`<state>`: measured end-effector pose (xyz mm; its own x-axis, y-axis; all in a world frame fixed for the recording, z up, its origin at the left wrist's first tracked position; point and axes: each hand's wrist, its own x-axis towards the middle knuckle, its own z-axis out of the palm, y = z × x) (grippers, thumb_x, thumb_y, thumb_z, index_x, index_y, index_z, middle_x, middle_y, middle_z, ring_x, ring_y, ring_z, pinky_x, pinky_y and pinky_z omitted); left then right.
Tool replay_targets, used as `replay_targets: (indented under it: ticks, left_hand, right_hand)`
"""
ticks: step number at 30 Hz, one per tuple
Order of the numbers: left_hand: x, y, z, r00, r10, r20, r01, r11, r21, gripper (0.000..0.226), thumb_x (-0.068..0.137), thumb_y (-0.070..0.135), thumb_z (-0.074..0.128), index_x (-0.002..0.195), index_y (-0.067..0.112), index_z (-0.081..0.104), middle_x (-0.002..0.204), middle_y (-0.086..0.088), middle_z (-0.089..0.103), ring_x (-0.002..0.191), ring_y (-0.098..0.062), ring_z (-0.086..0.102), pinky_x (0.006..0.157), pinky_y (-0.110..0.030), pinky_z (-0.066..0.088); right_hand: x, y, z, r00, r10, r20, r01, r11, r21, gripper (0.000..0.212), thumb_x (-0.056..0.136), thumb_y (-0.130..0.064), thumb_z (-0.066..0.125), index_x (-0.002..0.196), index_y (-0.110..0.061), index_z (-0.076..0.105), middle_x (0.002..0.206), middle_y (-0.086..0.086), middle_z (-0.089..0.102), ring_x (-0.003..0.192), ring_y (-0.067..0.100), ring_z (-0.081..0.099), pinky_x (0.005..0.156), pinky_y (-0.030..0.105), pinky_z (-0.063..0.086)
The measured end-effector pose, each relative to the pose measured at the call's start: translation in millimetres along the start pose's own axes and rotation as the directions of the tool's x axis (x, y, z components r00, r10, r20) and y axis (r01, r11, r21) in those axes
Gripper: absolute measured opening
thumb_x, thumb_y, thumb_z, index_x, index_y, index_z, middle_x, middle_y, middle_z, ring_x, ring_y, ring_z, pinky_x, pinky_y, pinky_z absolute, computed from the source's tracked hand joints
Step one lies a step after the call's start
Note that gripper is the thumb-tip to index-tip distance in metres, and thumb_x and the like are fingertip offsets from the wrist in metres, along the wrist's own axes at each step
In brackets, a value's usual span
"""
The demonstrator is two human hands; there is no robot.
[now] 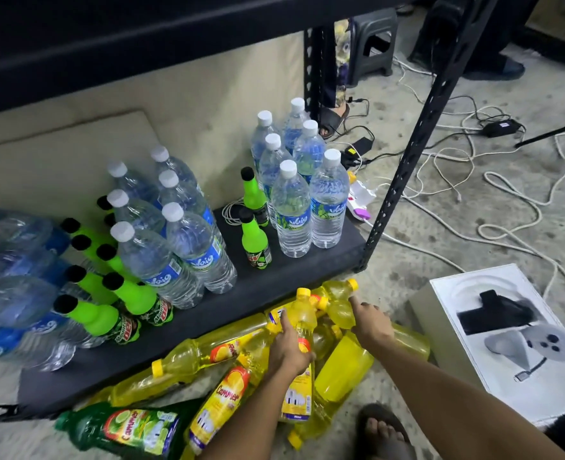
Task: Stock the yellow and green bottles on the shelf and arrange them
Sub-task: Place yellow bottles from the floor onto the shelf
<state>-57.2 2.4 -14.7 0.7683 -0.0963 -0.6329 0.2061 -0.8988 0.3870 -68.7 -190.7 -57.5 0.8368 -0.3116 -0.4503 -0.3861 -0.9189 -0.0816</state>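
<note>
Left hand (289, 348) is clenched around the mid-body of a yellow bottle (302, 313), cap up and tilted slightly, low centre of frame, just in front of the shelf board (307, 270) edge. Right hand (372, 323) is just right of it, back of hand up, lying on another yellow bottle (339, 310) in the pile. Its fingers are mostly hidden, so I can't tell whether it's gripping. The rest of the yellow pile (188, 356) lies on its side on the floor along the shelf front, bottles overlapping. One green detergent bottle (125, 426) is on its side at lower left. On the board, clear water bottles (292, 207) stand in a block at right, with more leaning at centre and left. Green soda bottles (256, 240) with black caps: two upright in the gap between the water blocks, the others at left among the leaning water bottles. A black upright post (417, 134) sits at the board's right corner. A white box (506, 343) is on the floor at right, with loose cables (506, 200) above it. A sandalled foot (380, 429) is at the bottom edge. The left-side water bottles are blurred and cut off, and the labels are partly unreadable.
</note>
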Motion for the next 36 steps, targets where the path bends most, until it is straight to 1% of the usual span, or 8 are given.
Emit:
replay_targets:
  ticks: [3,7,15,21,25,29,31,36]
  left_hand:
    - [-17.8,-9.0,-10.9,0.999,0.024,-0.039,-0.026,0.998,-0.055,0.118,0.083,0.035,0.078,0.157,0.022,-0.012,0.14,-0.011,0.052,0.124,-0.031,0.055,0.09,-0.035,0.047]
    - [-49.8,-10.3,-35.8,0.988,0.047,-0.147,-0.062,0.993,-0.098,0.121,0.078,0.044,0.08,0.157,0.026,-0.01,0.138,-0.011,0.054,0.121,-0.031,0.058,0.09,-0.037,0.05]
    - [-150.2,21.8,-123.1,0.909,0.202,-0.365,-0.25,0.964,-0.087,0.125,0.066,0.063,0.081,0.156,0.033,0.001,0.14,-0.013,0.054,0.128,-0.032,0.051,0.1,-0.044,0.047]
    - [-238.0,55.9,-187.0,0.738,0.354,-0.575,-0.485,0.87,-0.088,0.117,0.051,0.069,0.081,0.148,0.047,0.019,0.134,-0.002,0.059,0.129,-0.025,0.051,0.104,-0.042,0.045]
    - [-283.0,79.1,-222.5,0.586,0.391,-0.71,-0.638,0.763,-0.106,0.108,0.05,0.057,0.089,0.142,0.041,0.037,0.122,0.015,0.06,0.117,-0.009,0.056,0.101,-0.033,0.048]
    - [-320.6,109.2,-264.6,0.429,0.429,-0.795,-0.754,0.655,-0.054,0.088,0.049,0.052,0.092,0.128,0.039,0.054,0.103,0.027,0.063,0.098,0.004,0.06,0.093,-0.031,0.055]
    - [-330.0,124.9,-289.6,0.381,0.421,-0.823,-0.784,0.619,-0.046,0.075,0.048,0.051,0.093,0.115,0.037,0.062,0.094,0.025,0.069,0.09,0.009,0.064,0.087,-0.029,0.057]
    - [-342.2,173.4,-357.9,0.282,0.403,-0.87,-0.818,0.575,0.001,0.071,0.049,0.05,0.094,0.111,0.026,0.069,0.098,0.016,0.073,0.089,0.004,0.065,0.079,-0.021,0.053]
  right_hand:
    - [-18.6,7.8,-6.1,0.998,-0.027,-0.049,0.03,0.998,0.051,0.062,0.094,-0.016,0.06,0.146,-0.02,0.026,0.128,0.01,0.058,0.115,0.035,0.057,0.085,0.041,0.048]
    - [-50.6,21.7,-28.8,0.99,-0.012,-0.139,0.049,0.962,0.269,0.071,0.094,-0.018,0.061,0.153,-0.017,0.02,0.13,0.016,0.057,0.114,0.036,0.059,0.084,0.04,0.048]
    - [-126.6,7.0,-117.5,0.915,-0.02,-0.404,0.284,0.744,0.605,0.068,0.089,-0.017,0.07,0.148,-0.012,0.036,0.125,0.018,0.064,0.109,0.038,0.062,0.071,0.031,0.037]
    - [-195.8,-11.8,-217.5,0.75,-0.003,-0.662,0.524,0.614,0.59,0.071,0.08,-0.024,0.08,0.143,-0.022,0.046,0.108,0.006,0.072,0.101,0.029,0.065,0.072,0.025,0.038]
    - [-232.0,-17.6,-287.1,0.645,0.028,-0.763,0.665,0.472,0.579,0.063,0.073,-0.04,0.08,0.13,-0.038,0.052,0.098,-0.017,0.071,0.09,0.001,0.068,0.082,0.036,0.057]
    - [-261.5,-26.4,-362.6,0.526,0.094,-0.845,0.744,0.432,0.511,0.058,0.079,-0.026,0.083,0.13,-0.029,0.057,0.097,-0.021,0.067,0.084,-0.015,0.059,0.078,0.008,0.048]
    - [-271.6,-30.7,-398.5,0.48,0.107,-0.871,0.777,0.409,0.479,0.056,0.078,-0.024,0.083,0.127,-0.032,0.057,0.093,-0.023,0.065,0.084,-0.019,0.058,0.075,0.003,0.043]
    - [-278.9,-41.7,-483.4,0.364,0.102,-0.926,0.833,0.408,0.373,0.045,0.078,-0.027,0.081,0.119,-0.027,0.064,0.087,-0.018,0.07,0.082,-0.005,0.067,0.083,0.025,0.055]
